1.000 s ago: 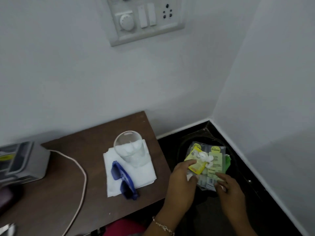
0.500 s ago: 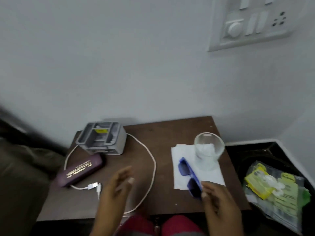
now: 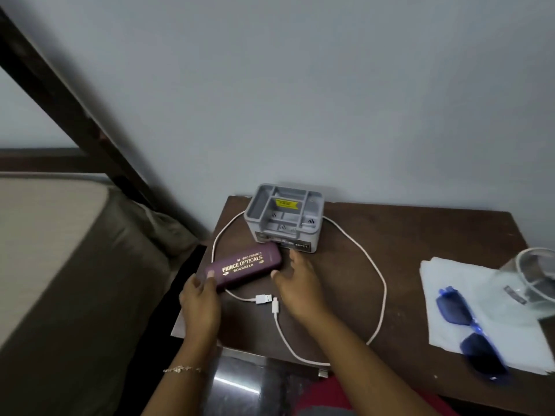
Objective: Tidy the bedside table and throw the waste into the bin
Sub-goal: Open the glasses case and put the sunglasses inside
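A maroon spectacle case (image 3: 244,267) with gold lettering lies at the left of the brown bedside table (image 3: 420,235). My left hand (image 3: 199,307) grips the case's near-left end, thumb on top. My right hand (image 3: 298,285) hovers with fingers spread just right of the case, thumb near its right end and holding nothing. A white USB cable (image 3: 383,283) loops around the hands, both of its plugs lying between them. Neither the bin nor the waste is in view.
A grey compartment organiser (image 3: 285,217) stands at the back against the wall. At the right, blue sunglasses (image 3: 468,325) and a clear glass (image 3: 537,274) rest on a white tissue (image 3: 450,274). A bed (image 3: 60,250) borders the table's left side.
The view swung left, away from the bin and its wrappers. Both hands moved from the bin to the table's left part, and my left hand took hold of the case.
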`<state>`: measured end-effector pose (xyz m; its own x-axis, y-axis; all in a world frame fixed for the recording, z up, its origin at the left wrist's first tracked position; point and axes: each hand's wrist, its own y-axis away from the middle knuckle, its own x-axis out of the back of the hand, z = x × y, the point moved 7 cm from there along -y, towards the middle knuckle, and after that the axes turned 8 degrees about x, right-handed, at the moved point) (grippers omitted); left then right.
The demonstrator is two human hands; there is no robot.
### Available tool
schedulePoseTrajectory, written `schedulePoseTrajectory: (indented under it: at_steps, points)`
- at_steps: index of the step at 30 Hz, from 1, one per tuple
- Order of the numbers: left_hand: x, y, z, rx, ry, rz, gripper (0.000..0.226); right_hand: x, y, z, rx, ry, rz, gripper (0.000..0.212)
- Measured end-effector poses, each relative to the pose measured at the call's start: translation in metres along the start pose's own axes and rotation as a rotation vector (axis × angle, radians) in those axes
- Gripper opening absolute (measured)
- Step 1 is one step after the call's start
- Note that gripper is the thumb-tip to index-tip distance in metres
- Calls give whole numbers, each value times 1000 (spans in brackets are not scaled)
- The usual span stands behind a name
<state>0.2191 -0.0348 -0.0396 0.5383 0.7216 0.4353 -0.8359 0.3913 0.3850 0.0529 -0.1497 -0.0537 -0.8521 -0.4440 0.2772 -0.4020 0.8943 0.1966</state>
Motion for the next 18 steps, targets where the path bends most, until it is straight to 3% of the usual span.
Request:
schedulePoseTrajectory:
  at_steps: [5,12,18]
  points:
    - [-3,-29,-26,27,11,-38,77,-17,-5,-9,25,1,-52,61]
    - [-21,44,15,-201,103,-181,34,58,45,-12,63,-129,186,39]
    - [-77,86,13,-349,-47,-361,61,124,88,17,-41,-48,315,40]
